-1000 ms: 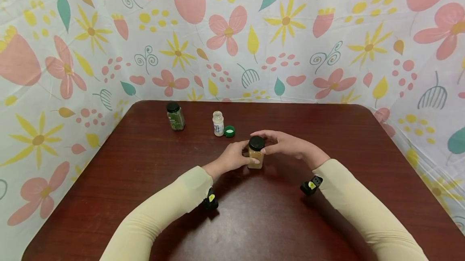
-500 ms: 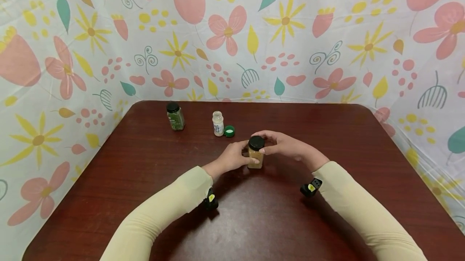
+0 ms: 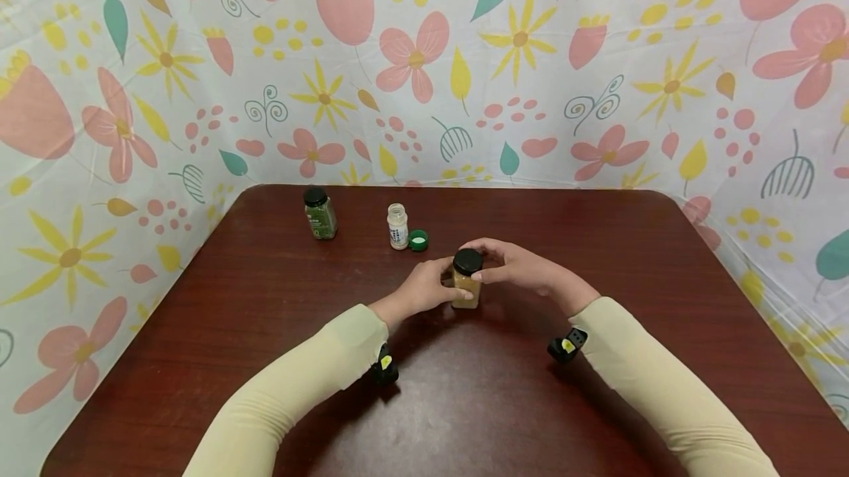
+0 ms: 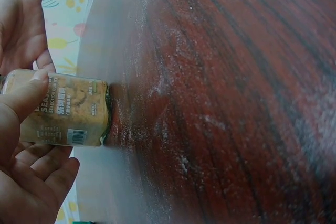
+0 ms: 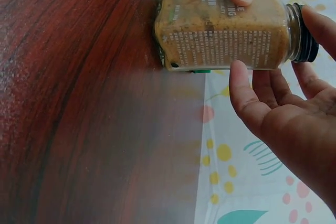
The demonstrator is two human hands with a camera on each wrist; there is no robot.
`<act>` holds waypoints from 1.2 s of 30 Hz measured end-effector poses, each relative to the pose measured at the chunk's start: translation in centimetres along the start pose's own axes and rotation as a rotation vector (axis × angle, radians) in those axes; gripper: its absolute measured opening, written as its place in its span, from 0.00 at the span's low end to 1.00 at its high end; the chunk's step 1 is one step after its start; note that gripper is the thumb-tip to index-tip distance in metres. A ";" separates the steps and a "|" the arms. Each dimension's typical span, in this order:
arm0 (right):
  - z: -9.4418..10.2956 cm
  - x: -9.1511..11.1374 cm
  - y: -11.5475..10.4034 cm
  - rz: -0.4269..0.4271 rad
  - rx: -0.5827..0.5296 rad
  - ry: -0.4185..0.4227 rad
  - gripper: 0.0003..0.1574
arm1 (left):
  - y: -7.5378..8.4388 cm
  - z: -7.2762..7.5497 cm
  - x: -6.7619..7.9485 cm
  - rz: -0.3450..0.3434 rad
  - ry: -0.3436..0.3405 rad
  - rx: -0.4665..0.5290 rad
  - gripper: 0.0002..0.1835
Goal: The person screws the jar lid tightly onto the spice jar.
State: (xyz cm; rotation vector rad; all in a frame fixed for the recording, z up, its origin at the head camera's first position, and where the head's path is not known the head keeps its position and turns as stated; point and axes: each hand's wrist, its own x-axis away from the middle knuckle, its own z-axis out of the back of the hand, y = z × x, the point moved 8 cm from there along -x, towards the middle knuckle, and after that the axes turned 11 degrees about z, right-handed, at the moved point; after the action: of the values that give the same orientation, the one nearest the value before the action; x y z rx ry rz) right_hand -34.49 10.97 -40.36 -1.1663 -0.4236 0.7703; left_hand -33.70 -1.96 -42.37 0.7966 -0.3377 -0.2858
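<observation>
A square glass jar of yellow-brown seasoning (image 3: 467, 283) stands upright on the table, its black lid (image 3: 468, 261) on top. My left hand (image 3: 425, 288) grips the jar's body, the thumb lying across the printed label, as the left wrist view shows. From the right, my right hand (image 3: 520, 266) holds the lid, thumb on one side and fingers on the other. In the right wrist view the lid (image 5: 305, 34) sits on the jar's neck, and some of that hand's other fingers (image 5: 240, 80) extend beside the glass. Part of the jar is hidden behind my left thumb.
Behind the hands, a small white-labelled bottle (image 3: 398, 229) stands uncapped with a green cap (image 3: 418, 240) lying beside it. A green jar with a black lid (image 3: 321, 214) is farther left. The dark red-brown table (image 3: 504, 403) meets a flowered cloth (image 3: 424, 138) at the back.
</observation>
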 end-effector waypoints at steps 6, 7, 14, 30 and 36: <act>0.0 0.0 0.0 0.029 0.040 0.034 0.31 | 0.0 -0.1 0.0 0.006 -0.007 0.006 0.30; 0.0 0.0 0.0 0.033 0.046 0.040 0.31 | 0.0 -0.1 0.0 0.007 -0.006 0.006 0.30; 0.0 0.0 0.1 0.042 0.100 0.083 0.31 | -0.1 -0.1 0.0 0.008 -0.004 0.012 0.30; 0.0 0.2 0.1 0.065 0.119 0.155 0.30 | 0.0 -0.1 0.0 -0.010 0.004 -0.006 0.30; 0.0 0.2 0.1 0.058 0.113 0.141 0.34 | 0.0 -0.1 0.0 -0.013 0.009 -0.014 0.30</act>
State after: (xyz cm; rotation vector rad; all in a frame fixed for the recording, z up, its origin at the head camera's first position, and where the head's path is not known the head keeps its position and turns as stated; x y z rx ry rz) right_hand -34.43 11.18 -40.49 -1.1226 -0.2268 0.7469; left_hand -33.67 -1.96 -42.44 0.7865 -0.3212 -0.2966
